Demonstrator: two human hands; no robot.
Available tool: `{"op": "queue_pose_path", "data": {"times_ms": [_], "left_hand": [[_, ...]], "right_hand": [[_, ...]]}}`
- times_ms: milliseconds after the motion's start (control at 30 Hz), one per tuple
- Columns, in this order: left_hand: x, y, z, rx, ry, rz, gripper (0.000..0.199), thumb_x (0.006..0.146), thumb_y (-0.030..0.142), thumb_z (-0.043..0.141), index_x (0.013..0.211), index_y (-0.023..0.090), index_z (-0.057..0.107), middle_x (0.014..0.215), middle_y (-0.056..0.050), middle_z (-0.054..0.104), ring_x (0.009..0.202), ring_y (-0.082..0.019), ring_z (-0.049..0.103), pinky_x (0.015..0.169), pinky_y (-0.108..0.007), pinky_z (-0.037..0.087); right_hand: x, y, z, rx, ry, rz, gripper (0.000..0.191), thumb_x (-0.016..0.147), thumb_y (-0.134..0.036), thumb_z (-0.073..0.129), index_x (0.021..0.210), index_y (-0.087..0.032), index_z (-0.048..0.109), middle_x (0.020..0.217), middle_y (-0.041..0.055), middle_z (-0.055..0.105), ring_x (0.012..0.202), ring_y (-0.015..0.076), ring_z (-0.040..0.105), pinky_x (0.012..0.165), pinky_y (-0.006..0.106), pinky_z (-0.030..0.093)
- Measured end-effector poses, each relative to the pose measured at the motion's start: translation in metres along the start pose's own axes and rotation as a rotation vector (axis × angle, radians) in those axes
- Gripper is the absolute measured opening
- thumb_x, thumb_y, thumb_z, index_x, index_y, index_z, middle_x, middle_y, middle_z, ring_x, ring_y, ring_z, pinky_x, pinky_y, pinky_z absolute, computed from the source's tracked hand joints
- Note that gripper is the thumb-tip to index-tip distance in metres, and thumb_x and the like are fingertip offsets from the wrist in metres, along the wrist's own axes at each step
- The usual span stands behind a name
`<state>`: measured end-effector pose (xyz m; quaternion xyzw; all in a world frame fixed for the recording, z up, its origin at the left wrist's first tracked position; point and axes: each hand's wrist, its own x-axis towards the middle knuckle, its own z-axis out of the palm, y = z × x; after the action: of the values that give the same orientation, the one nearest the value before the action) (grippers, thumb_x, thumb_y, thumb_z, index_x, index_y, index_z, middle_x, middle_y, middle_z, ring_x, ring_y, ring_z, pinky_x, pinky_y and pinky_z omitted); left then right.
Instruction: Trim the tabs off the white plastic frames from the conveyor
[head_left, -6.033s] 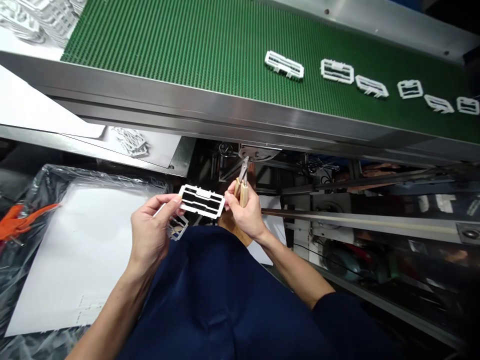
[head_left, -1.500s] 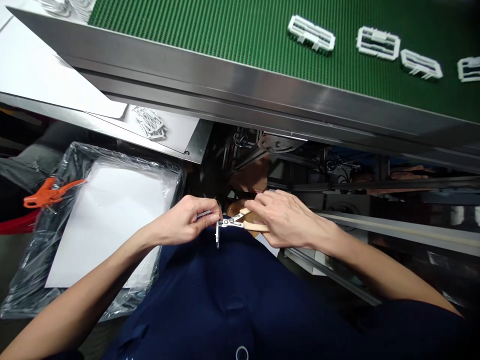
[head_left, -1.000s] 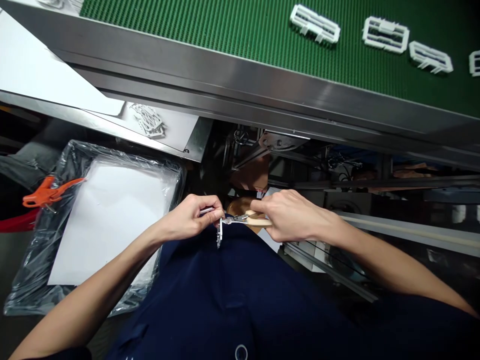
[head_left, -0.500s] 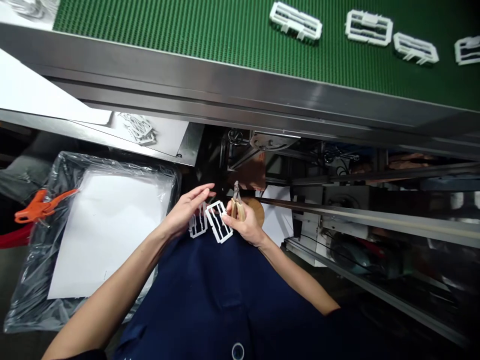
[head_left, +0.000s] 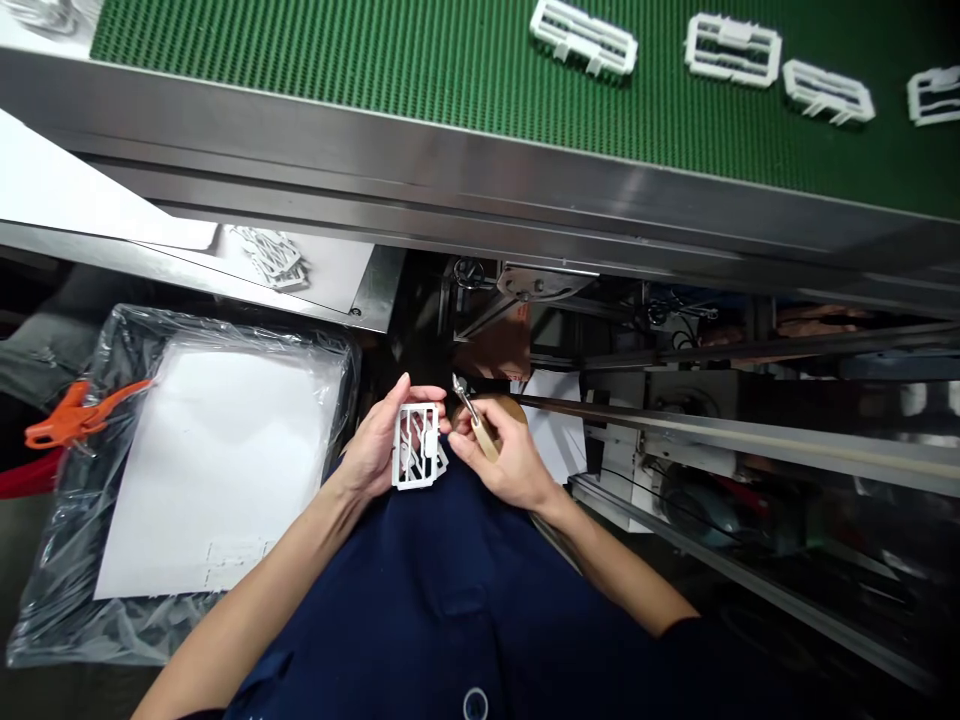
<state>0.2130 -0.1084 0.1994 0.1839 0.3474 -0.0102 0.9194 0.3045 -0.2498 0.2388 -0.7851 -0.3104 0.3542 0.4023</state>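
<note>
Seen from the person's head, looking down, both bare hands are held close together in front of a navy shirt (head_left: 450, 620). The left hand (head_left: 369, 452) is curled and grasping a white plastic frame (head_left: 415, 446), a flat rectangular piece with wavy slots, standing roughly upright between the thumb and fingers. A second frame (head_left: 442, 462) sits just behind it, mostly hidden, with only a small edge showing at its right side.

The right hand (head_left: 504, 462) is clenched around a pair of small pliers (head_left: 484, 435) with pale wooden handles. Their metal tips point up and to the left, just beside the top right corner of the front frame, and do not clearly touch it.

To the left of the hands lies a clear plastic-lined tray (head_left: 75, 620) holding a white sheet (head_left: 217, 470), with an orange clip (head_left: 75, 415) on its left side. Above it, a small pile of white frames (head_left: 270, 258) rests on paper on a steel desk (head_left: 360, 300). Across the top of the view runs a green conveyor belt (head_left: 375, 70) with a steel rail (head_left: 450, 170) along its near edge. Four white frames lie on the belt in a loose row (head_left: 733, 50), toward the right.
</note>
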Motion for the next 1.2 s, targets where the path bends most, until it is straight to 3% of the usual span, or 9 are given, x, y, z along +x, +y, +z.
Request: {"op": "queue_pose_path", "data": {"times_ms": [200,467,800,900,967,1100,1200], "left_hand": [[-0.010,0.001,0.004,0.192,0.022,-0.016,0.050,0.086,0.057,0.047,0.091,0.011,0.067,0.063,-0.009,0.067,0.047,-0.015,0.060,0.042,-0.021,0.048],[-0.018,0.001,0.002,0.355,0.018,0.013,0.053,0.085,0.059,0.046,0.092,0.011,0.066,0.065,-0.009,0.068,0.051,-0.016,0.060,0.044,-0.021,0.046],[-0.021,-0.001,0.002,0.394,-0.008,0.051,0.049,0.086,0.055,0.048,0.092,0.009,0.067,0.066,-0.009,0.068,0.055,-0.017,0.061,0.048,-0.023,0.048],[-0.020,-0.002,0.002,0.338,-0.011,0.020,0.046,0.086,0.051,0.050,0.093,0.009,0.067,0.066,-0.009,0.067,0.055,-0.017,0.061,0.047,-0.022,0.048],[-0.017,-0.001,0.001,0.231,-0.008,0.002,0.040,0.087,0.047,0.052,0.094,0.010,0.066,0.069,-0.007,0.067,0.058,-0.017,0.063,0.048,-0.022,0.049],[-0.006,0.004,-0.003,-0.016,0.051,0.031,0.028,0.088,0.034,0.053,0.096,0.011,0.066,0.074,-0.005,0.065,0.064,-0.016,0.065,0.057,-0.023,0.054],[0.000,0.008,-0.006,-0.107,0.099,0.027,0.025,0.091,0.028,0.048,0.097,0.010,0.066,0.073,-0.006,0.067,0.064,-0.016,0.066,0.059,-0.025,0.055]], "right_hand": [[0.011,-0.004,-0.049,-0.709,-0.171,-0.199,0.024,0.081,-0.028,0.053,0.103,-0.019,0.056,0.091,0.0053,0.060,0.084,0.0183,0.054,0.075,0.029,0.040],[0.028,-0.022,-0.068,-0.988,-0.381,-0.288,0.025,0.078,-0.027,0.050,0.102,-0.019,0.056,0.083,0.0040,0.058,0.072,0.0170,0.052,0.060,0.027,0.030],[0.033,-0.032,-0.071,-0.961,-0.460,-0.244,0.014,0.075,-0.023,0.049,0.086,-0.020,0.057,0.073,0.0016,0.059,0.059,0.0127,0.049,0.052,0.026,0.019],[0.035,-0.025,-0.071,-0.872,-0.463,-0.235,0.010,0.071,-0.019,0.050,0.079,-0.020,0.057,0.065,-0.0002,0.057,0.054,0.0110,0.045,0.051,0.025,0.019],[0.036,-0.018,-0.068,-0.731,-0.398,-0.194,0.005,0.073,-0.020,0.051,0.075,-0.019,0.055,0.060,-0.0021,0.054,0.052,0.0097,0.042,0.052,0.024,0.022],[0.031,-0.003,-0.042,-0.365,-0.175,-0.037,0.017,0.079,-0.036,0.054,0.077,-0.019,0.053,0.065,-0.0032,0.054,0.056,0.0092,0.046,0.054,0.022,0.031],[0.022,0.005,-0.011,-0.149,-0.173,0.042,0.023,0.077,-0.040,0.059,0.083,-0.019,0.053,0.073,-0.0026,0.059,0.064,0.0109,0.053,0.060,0.023,0.038]]}}
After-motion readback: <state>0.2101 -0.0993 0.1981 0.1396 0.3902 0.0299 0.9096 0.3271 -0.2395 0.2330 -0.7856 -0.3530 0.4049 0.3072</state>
